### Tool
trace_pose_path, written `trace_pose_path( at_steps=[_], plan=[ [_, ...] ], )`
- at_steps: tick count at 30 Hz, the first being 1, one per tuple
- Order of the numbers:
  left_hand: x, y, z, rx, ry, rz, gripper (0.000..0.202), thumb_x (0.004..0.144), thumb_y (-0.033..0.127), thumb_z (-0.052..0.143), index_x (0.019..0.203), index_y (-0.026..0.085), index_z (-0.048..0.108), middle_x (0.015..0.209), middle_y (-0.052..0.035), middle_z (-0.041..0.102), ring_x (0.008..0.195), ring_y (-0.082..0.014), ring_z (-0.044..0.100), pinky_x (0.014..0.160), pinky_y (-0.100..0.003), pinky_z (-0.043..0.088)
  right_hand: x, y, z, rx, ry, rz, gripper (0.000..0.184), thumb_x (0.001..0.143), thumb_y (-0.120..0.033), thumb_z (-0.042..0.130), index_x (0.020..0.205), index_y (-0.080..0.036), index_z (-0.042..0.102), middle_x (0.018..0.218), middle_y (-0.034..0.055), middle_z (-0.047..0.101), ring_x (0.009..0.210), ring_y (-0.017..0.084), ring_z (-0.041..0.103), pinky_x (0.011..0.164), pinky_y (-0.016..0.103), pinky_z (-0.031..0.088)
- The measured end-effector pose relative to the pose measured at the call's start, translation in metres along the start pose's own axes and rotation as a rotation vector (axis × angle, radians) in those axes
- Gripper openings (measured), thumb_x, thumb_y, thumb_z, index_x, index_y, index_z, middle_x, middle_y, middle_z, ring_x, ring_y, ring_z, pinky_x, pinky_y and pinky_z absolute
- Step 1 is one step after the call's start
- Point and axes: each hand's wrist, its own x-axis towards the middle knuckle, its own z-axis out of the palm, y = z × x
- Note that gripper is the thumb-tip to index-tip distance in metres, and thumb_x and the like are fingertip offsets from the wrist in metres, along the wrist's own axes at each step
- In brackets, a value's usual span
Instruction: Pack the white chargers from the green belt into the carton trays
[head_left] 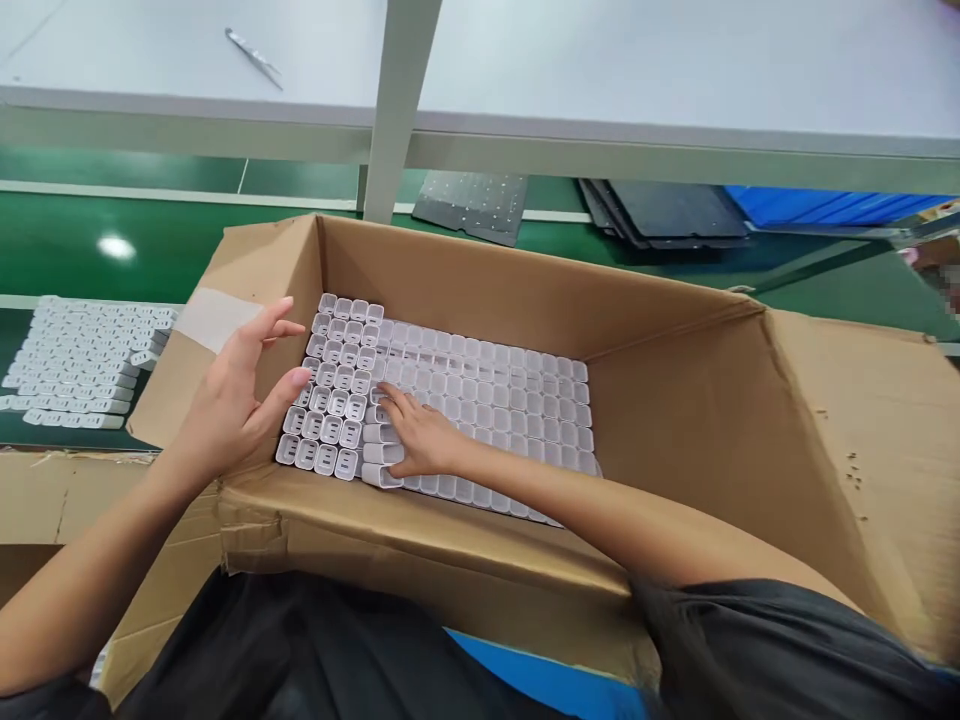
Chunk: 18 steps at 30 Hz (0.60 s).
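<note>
An open cardboard box (pixel 675 420) holds a packed layer of small white charger housings (pixel 495 390). At its left end a raised block of the same housings (pixel 334 390) stands higher than the rest. My left hand (pixel 236 395) is open, with its fingers and thumb against the left side of that block. My right hand (pixel 420 440) lies flat with fingers stretched out, pressing on the housings at the block's right edge, where a few lie on their sides.
More white housings (pixel 82 360) lie in rows on the green surface to the left. Dark trays (pixel 660 215) and a grey perforated tray (pixel 472 205) lie behind the box. Tweezers (pixel 255 55) rest on the white shelf (pixel 600 70) above. A white post (pixel 397 110) rises behind the box.
</note>
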Motion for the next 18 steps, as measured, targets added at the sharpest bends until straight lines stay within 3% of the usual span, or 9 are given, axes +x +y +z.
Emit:
trace_pose_path(
  at_steps=[11, 18],
  plan=[
    [0.001, 0.005, -0.001, 0.072, -0.057, -0.033, 0.059, 0.094, 0.043, 0.049, 0.148, 0.026, 0.031, 0.123, -0.0082, 0.064, 0.115, -0.0249, 0.059, 0.094, -0.041, 0.053, -0.001, -0.009, 0.013, -0.06, 0.059, 0.029, 0.113, 0.066, -0.051, 0.084, 0.151, -0.012, 0.022, 0.159, 0.0235, 0.012, 0.128, 0.044, 0.041, 0.089, 0.06, 0.051],
    [0.001, 0.004, -0.001, 0.072, -0.069, 0.006, 0.061, 0.095, 0.039, 0.05, 0.149, 0.026, 0.027, 0.122, -0.0083, 0.063, 0.115, -0.0244, 0.059, 0.095, -0.041, 0.053, -0.001, -0.011, 0.022, 0.033, 0.146, 0.053, 0.105, 0.067, -0.047, 0.085, 0.147, -0.01, 0.027, 0.15, 0.0259, 0.029, 0.127, 0.041, 0.044, 0.091, 0.056, 0.052]
  ],
)
